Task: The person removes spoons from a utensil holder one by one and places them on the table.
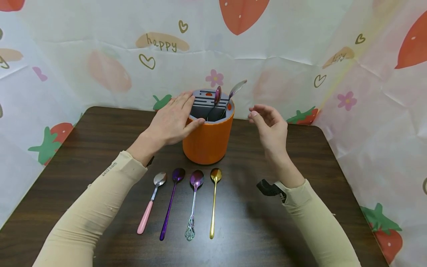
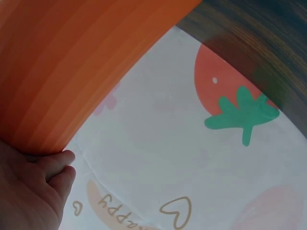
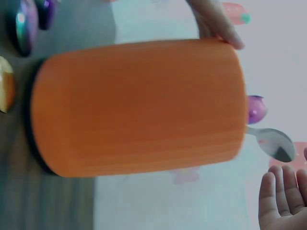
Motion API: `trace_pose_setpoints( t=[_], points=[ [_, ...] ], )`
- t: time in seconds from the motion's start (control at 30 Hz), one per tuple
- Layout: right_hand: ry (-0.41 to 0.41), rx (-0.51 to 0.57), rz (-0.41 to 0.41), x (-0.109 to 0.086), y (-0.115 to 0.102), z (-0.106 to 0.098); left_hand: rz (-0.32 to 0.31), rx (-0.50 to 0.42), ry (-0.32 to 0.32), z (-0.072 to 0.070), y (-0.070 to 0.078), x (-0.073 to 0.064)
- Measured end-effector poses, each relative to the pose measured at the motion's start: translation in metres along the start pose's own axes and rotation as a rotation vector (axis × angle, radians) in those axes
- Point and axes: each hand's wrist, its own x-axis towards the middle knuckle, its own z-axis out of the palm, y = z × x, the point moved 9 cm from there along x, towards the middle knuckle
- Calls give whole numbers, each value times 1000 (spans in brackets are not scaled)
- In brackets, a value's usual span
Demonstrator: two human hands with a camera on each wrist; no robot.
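An orange cylindrical utensil holder with a grey slotted top stands at the back of the table. My left hand rests on its left rim, fingers extended along the far side and thumb over the front edge. In the right wrist view, part of the left hand touches the rim. Two spoons stand tilted in the holder: a purple-red spoon and a silver spoon, bowls up. To the right of the holder, apart from it, my right hand hovers with loosely bent fingers, holding nothing.
In front of the holder lie a pink-handled spoon, a purple spoon, a spoon with an ornate handle and a gold spoon. The dark wooden table meets a printed cloth backdrop behind.
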Motion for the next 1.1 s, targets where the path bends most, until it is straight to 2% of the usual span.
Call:
trace_pose_setpoints(
  t=[0.27,0.5,0.7,1.1],
  points=[
    [24,-40,-20,33,-17,3,2,19,0,-1,0,0],
    [-2,-49,47,50,-14,13,3,18,-6,0,1,0],
    [-4,-49,113,59,-8,21,2,23,-7,-1,0,0],
    [0,-12,173,67,-4,30,6,23,-3,-1,1,0]
  ],
)
